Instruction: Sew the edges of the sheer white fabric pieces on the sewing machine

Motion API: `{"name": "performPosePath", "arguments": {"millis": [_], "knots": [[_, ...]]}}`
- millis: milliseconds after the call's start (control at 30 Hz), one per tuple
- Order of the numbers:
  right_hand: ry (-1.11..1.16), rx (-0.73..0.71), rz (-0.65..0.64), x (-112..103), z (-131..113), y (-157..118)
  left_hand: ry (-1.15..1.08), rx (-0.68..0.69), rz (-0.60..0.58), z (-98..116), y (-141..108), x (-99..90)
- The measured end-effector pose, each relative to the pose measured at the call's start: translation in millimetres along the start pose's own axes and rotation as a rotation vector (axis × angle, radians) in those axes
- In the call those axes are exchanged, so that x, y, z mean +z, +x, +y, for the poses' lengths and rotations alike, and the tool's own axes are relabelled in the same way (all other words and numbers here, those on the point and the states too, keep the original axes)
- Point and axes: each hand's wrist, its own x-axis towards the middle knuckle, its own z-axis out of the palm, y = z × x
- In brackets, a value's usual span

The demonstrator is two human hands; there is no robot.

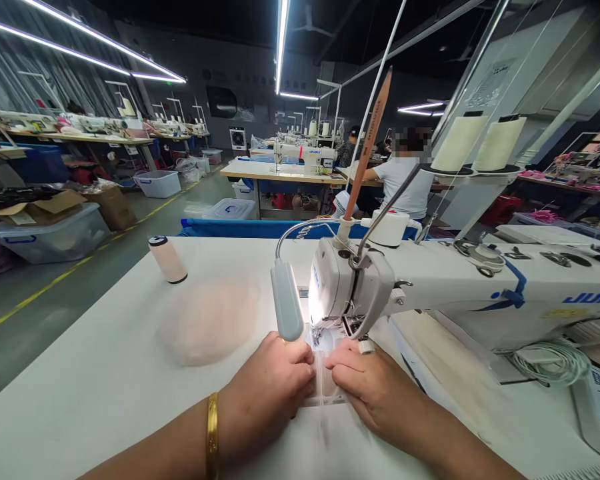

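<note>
Both hands are at the needle area of a white sewing machine (440, 283), one on each side of the presser foot (317, 335). A narrow strip of sheer, pale fabric (322, 377) runs between them toward the foot. My left hand (273, 380), with a gold bangle (213, 427) at its wrist, has its fingers curled down on the strip's left side. On the right side, my right hand (375, 383) pinches the fabric with thumb and fingers together. Fingertips are partly hidden. A grey lamp (287, 303) hangs just above my left hand.
Pale pink sheer fabric (207, 323) and a thread spool (168, 260) lie left on the white table (95, 353). A brown pencil (371, 140) stands in the machine head. Coiled cord (550, 361) lies right. A person in a white shirt (405, 183) sits ahead.
</note>
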Motion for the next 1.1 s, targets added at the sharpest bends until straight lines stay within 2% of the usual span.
{"name": "performPosePath", "arguments": {"millis": [100,300,633,833,967,1100], "knots": [[-0.015,0.021,-0.039,-2,-2,0,-0.035,0.007,0.022,3,-1,0.5],[-0.038,0.028,-0.020,-1,-1,0,-0.029,-0.003,0.060,4,-3,1.6],[-0.108,0.126,0.013,7,10,-2,0.081,-0.053,0.034,1,6,0.6],[-0.122,0.126,-0.010,9,12,-3,0.066,0.002,0.091,11,-2,4.3],[-0.102,0.139,-0.018,11,15,-4,0.043,0.008,0.072,15,-6,5.6],[-0.108,0.151,0.027,12,18,-4,0.060,-0.038,0.041,9,-2,4.9]]}}
